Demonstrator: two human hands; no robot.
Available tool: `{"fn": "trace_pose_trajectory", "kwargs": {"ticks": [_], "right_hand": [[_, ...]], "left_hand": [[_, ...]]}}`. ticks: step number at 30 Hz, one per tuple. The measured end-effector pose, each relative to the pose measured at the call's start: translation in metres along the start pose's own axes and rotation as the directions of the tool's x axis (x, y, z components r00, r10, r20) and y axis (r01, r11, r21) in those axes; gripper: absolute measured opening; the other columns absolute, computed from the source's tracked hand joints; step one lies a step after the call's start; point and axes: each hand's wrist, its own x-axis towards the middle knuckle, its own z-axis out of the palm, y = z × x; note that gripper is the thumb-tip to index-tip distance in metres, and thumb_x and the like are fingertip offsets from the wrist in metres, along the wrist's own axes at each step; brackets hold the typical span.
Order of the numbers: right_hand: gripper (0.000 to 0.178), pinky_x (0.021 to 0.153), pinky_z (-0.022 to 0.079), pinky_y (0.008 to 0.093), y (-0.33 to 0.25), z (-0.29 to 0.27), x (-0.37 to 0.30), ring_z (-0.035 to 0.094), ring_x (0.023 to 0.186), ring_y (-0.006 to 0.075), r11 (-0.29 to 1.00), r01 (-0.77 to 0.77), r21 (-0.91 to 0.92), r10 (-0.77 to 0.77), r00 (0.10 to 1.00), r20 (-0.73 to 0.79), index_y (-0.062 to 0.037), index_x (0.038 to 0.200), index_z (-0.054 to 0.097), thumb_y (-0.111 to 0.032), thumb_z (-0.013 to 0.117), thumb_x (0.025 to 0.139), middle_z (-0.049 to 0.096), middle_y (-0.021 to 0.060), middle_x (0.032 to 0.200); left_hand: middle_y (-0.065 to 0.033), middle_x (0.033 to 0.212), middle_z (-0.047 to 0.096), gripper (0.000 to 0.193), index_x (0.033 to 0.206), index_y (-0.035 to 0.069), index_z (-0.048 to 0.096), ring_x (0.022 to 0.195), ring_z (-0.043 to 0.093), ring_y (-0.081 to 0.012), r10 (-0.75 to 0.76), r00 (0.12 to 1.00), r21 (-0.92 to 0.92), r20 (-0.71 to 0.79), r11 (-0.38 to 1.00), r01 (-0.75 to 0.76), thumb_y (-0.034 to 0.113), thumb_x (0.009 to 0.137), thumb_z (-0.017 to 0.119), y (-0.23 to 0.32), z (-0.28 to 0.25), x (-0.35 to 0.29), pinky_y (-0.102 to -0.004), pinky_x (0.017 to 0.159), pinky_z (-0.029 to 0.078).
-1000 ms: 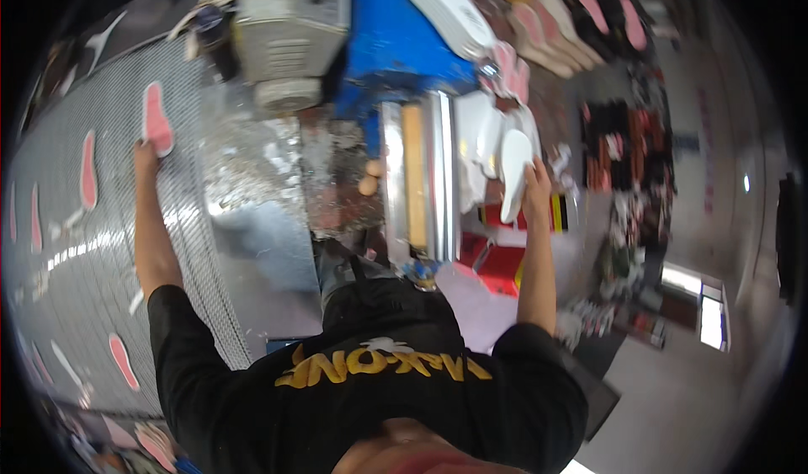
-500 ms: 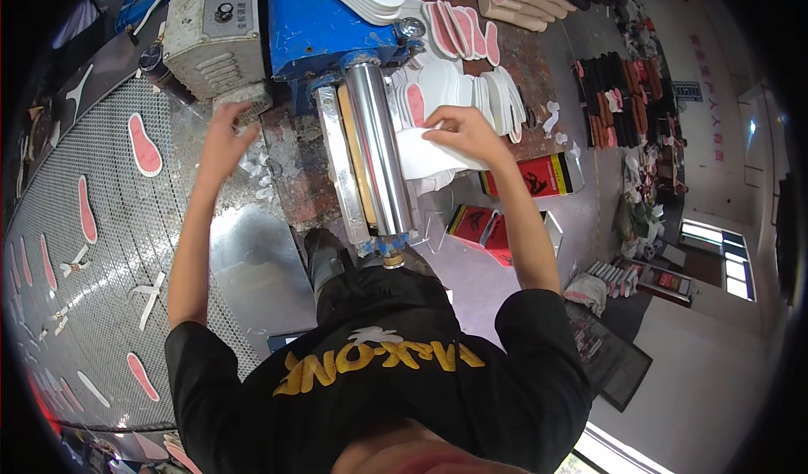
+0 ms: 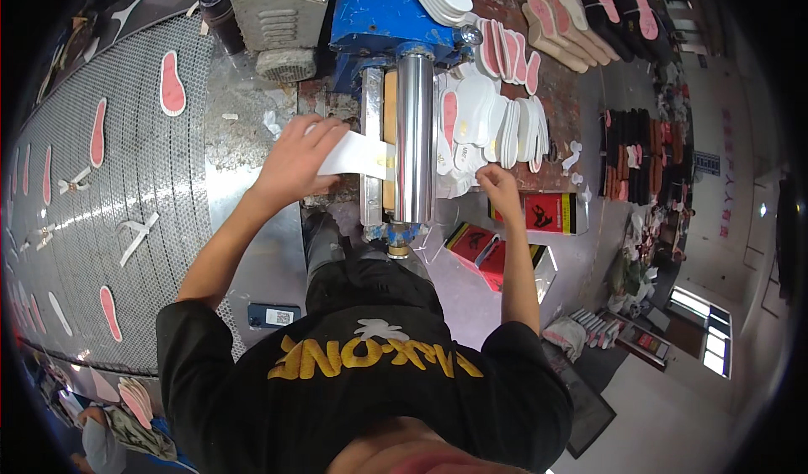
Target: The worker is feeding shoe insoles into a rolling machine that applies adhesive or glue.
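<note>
Roller (image 3: 414, 137): polished metal, glossy, smooth, mirror streaks along its length. Left of the roller, the white insole (image 3: 353, 154) in the left hand (image 3: 295, 158) looks thin, matt, flexible. Right of the roller, stacked insoles (image 3: 497, 129) are matt white with pink faces. Behind the roller, the machine housing (image 3: 379, 7) is blue painted metal, scuffed. Far left of the roller, the conveyor belt (image 3: 126, 188) is dull grey wire mesh, rough.

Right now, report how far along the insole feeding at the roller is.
Done: pink-faced insoles lie spread on the mesh belt. In hand: the left hand holds a white insole at the steel roller; the right hand reaches the stack. Left: many white insoles wait there.
</note>
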Motion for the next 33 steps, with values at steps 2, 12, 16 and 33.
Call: {"fn": "trace_pose_trajectory", "kwargs": {"ticks": [2, 12, 16, 33], "right_hand": [[0.019, 0.073, 0.048, 0.0280, 0.032, 0.014, 0.010, 0.061, 0.078, 0.0138, 1.000, -0.006, -0.003, 0.006, 1.000, 0.014, 0.0024, 0.093, 0.062, -0.012, 0.064, 0.082, 0.064, 0.0073, 0.081], [0.054, 0.089, 0.045, 0.0358, 0.078, 0.085, 0.089, 0.056, 0.101, 0.0283, 0.968, 0.113, -0.222, -0.086, 0.988, 0.127, -0.0023, 0.129, 0.045, -0.014, 0.066, 0.080, 0.055, 0.0165, 0.118], [0.053, 0.088, 0.045, 0.0356, 0.087, 0.089, 0.083, 0.056, 0.100, 0.0279, 0.962, 0.018, -0.272, -0.002, 0.998, 0.058, -0.0034, 0.129, 0.045, -0.013, 0.065, 0.081, 0.055, 0.0159, 0.117], [0.033, 0.050, 0.047, 0.0275, 0.017, -0.001, 0.042, 0.057, 0.073, 0.0179, 0.796, 0.116, 0.594, 0.412, 0.615, -0.673, -0.0039, 0.116, 0.050, -0.020, 0.060, 0.089, 0.060, 0.0089, 0.092]], "left_hand": [[-0.0101, 0.121, 0.052, 0.076, 0.127, 0.007, 0.046, 0.107, 0.045, -0.0340, -0.025, 0.994, 0.090, -0.103, 0.995, 0.034, 0.020, 0.058, 0.076, -0.012, 0.005, -0.017, -0.0415, 0.094, 0.038], [-0.0144, 0.129, 0.049, 0.061, 0.132, 0.008, 0.041, 0.118, 0.048, -0.0294, -0.691, 0.723, -0.931, 0.019, -0.275, -0.238, 0.016, 0.079, 0.068, -0.079, 0.059, -0.226, -0.0434, 0.098, 0.040], [-0.0144, 0.126, 0.051, 0.044, 0.124, 0.003, 0.044, 0.116, 0.049, -0.0295, -0.930, 0.363, -0.655, -0.063, -0.236, -0.718, 0.014, 0.085, 0.060, -0.126, 0.078, -0.323, -0.0464, 0.101, 0.039], [-0.0178, 0.113, 0.056, 0.034, 0.121, -0.002, 0.044, 0.103, 0.057, -0.0291, -0.902, -0.393, -0.953, 0.178, -0.058, -0.298, 0.014, 0.091, 0.045, -0.123, 0.126, -0.479, -0.0340, 0.086, 0.052]]}}
